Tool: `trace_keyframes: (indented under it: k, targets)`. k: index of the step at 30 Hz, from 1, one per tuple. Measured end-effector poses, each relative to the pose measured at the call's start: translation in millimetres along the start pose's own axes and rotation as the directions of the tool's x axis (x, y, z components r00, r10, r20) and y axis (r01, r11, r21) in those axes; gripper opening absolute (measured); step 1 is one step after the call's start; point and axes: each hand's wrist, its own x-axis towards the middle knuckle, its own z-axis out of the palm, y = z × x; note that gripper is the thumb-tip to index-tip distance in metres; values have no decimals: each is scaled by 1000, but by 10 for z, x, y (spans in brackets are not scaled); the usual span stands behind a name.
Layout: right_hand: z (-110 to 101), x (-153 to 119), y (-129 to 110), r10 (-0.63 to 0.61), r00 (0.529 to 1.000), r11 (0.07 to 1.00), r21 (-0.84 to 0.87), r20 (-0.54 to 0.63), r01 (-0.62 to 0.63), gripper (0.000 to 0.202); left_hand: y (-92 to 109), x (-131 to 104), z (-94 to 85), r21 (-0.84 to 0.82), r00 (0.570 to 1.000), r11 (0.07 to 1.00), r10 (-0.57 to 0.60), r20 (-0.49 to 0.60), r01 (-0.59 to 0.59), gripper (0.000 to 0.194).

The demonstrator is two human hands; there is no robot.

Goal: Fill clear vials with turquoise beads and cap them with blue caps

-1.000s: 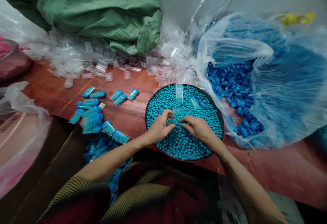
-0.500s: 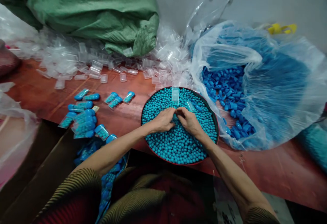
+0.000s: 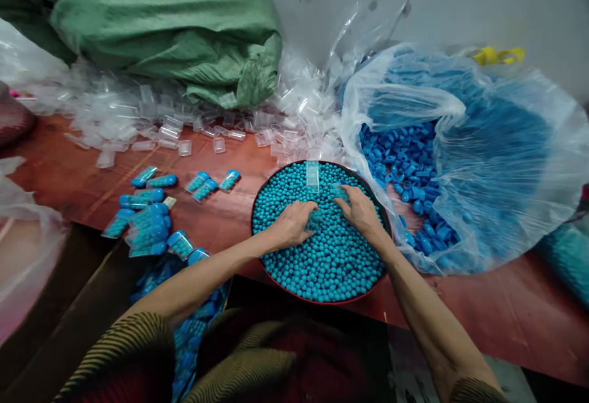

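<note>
moved apart, l hand (image 3: 292, 223) w/ clear case (image 3: 315, 221), r hand (image 3: 363, 210) over beads (image 3: 319, 271)

Yellow-and-black striped sleeves (image 3: 131, 341); dark red garment (image 3: 317, 354).

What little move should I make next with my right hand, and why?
I'd probably bring the thumb and fingers of your right hand together on the loose clear case on the blue beads. It looks to be right at your fingertips, and they are spread. Your left hand seems to hold a second clear case; I can't tell how full that is.
</note>
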Motion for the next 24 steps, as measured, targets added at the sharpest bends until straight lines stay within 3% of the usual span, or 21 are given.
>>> trace_keyframes:
  k: [4, 7, 12, 15, 18, 21, 24]
  targets:
    - [32, -68, -146, -90, 986, 913, 407, 142, 25, 24, 30, -49, 57, 86, 987, 987, 139, -79, -132, 47]
    - [84, -69, -263, -172, 958, 878, 476, 231, 43, 30, 23, -42, 93, 85, 987, 986, 151, -60, -146, 56]
    - [95, -69, -313, -157, 953, 937, 343, 258, 61, 35, 51, -43, 90, -3, 997, 998, 66, 41, -66, 56]
    - [39, -41, -284, -111, 961, 943, 331, 253, 22, 30, 103, -22, 24, -14, 995, 999, -43, 94, 45, 72]
    - [-39, 97, -212, -22, 994, 981, 194, 108, 1, 27, 134, 22, -52, 23, 973, 988, -152, 174, 150, 81]
    - [-109, 383, -74, 42, 996, 997, -63, -76, -47, 31, 142, 60, -105, 87, 951, 977, -209, 228, 194, 70]
    - [-139, 730, 125, 120, 988, 965, -220, -100, -140, 33, 143, 63, -130, 93, 941, 972, -233, 244, 216, 67]
